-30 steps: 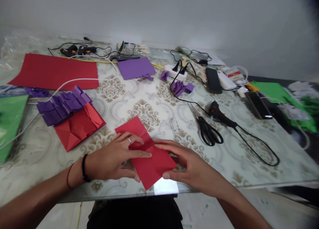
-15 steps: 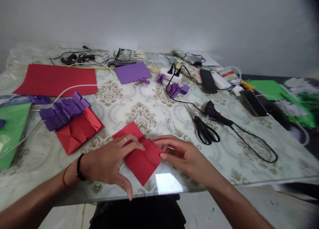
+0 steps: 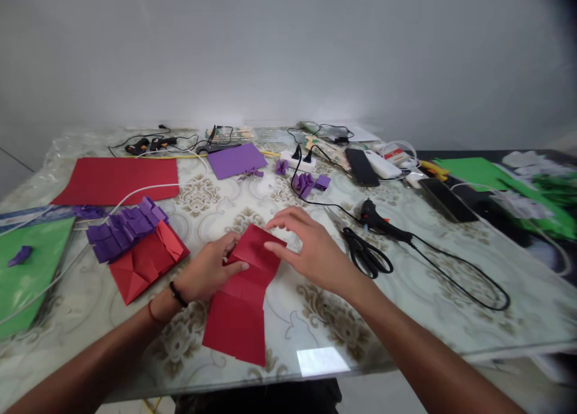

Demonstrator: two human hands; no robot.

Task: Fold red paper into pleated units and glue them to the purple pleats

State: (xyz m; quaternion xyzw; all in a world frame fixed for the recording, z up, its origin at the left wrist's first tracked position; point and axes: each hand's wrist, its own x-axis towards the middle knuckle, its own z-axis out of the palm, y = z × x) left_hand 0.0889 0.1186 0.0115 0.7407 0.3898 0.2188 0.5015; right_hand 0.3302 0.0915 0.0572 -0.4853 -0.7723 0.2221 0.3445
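Observation:
A creased sheet of red paper (image 3: 243, 324) is in front of me, its lower part close to the tabletop and its upper part tilted up. My left hand (image 3: 211, 270) grips the upper part at its left edge, thumb on top and fingers partly hidden behind. My right hand (image 3: 311, 246) is at the upper right edge, with the thumb over the paper and the curved forefinger just beyond the edge. To the left lies a folded red paper piece (image 3: 144, 264), with a row of folded purple paper (image 3: 126, 225) against its upper side.
Black scissors (image 3: 367, 252) and a black glue gun (image 3: 383, 222) with a looped cord lie to the right. Behind are red sheets (image 3: 121, 176), purple paper (image 3: 237, 160), a white power strip (image 3: 297, 160) and phones (image 3: 362, 166). Green paper (image 3: 36, 270) lies far left.
The red paper has been turned and unfolded into a longer strip, its upper part lifted. My left hand has gone from lying flat over it to gripping its edge. The view has tilted up.

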